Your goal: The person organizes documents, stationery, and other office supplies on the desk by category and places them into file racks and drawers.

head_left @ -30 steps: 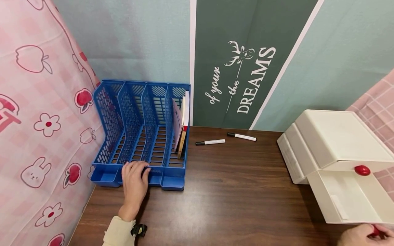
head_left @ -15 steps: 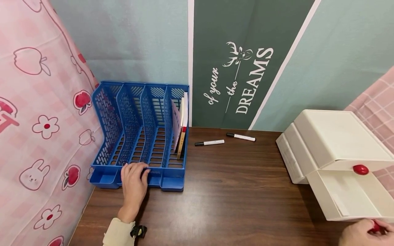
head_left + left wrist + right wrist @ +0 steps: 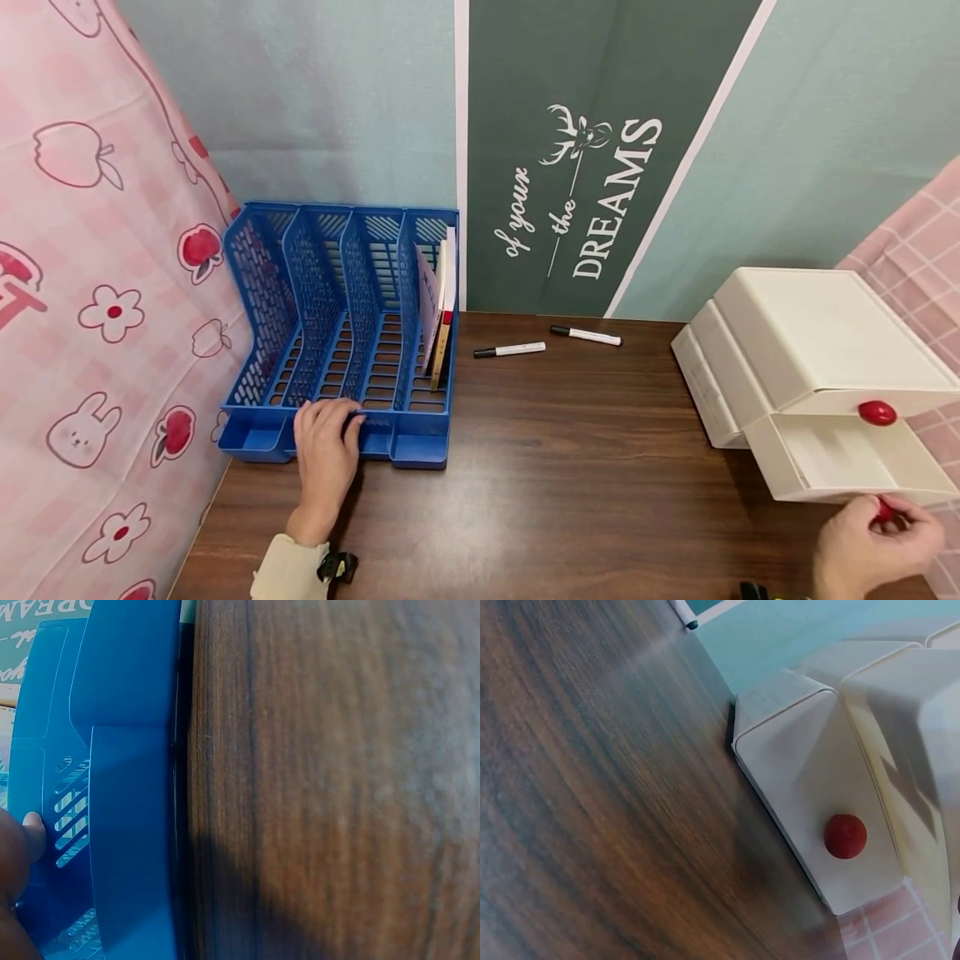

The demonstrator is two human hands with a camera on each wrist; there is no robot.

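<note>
My left hand [image 3: 327, 446] grips the front edge of a blue file rack [image 3: 420, 450] at the left of the head view. Its thumb [image 3: 34, 834] lies against the rack's front panel in the left wrist view. On the right, my right hand [image 3: 873, 546] pinches the red knob [image 3: 885, 510] of a white drawer [image 3: 783, 462]. That drawer stands partly out of a white drawer unit [image 3: 847, 325], with something flat and white inside. The right wrist view shows a lower drawer [image 3: 802, 772] with its own red knob [image 3: 845, 836].
Several thin books [image 3: 442, 317] lean in the rack's rightmost compartment. Two black-capped white markers [image 3: 517, 349] lie on the wooden table [image 3: 570, 467] near the back wall. Another red knob [image 3: 877, 412] sticks out from the unit's top drawer. Pink cloth [image 3: 90, 333] hangs along the left side.
My right hand has pushed the drawer further into the unit, so less of its inside shows. The left hand has stayed on the rack. The whole head view has shifted slightly.
</note>
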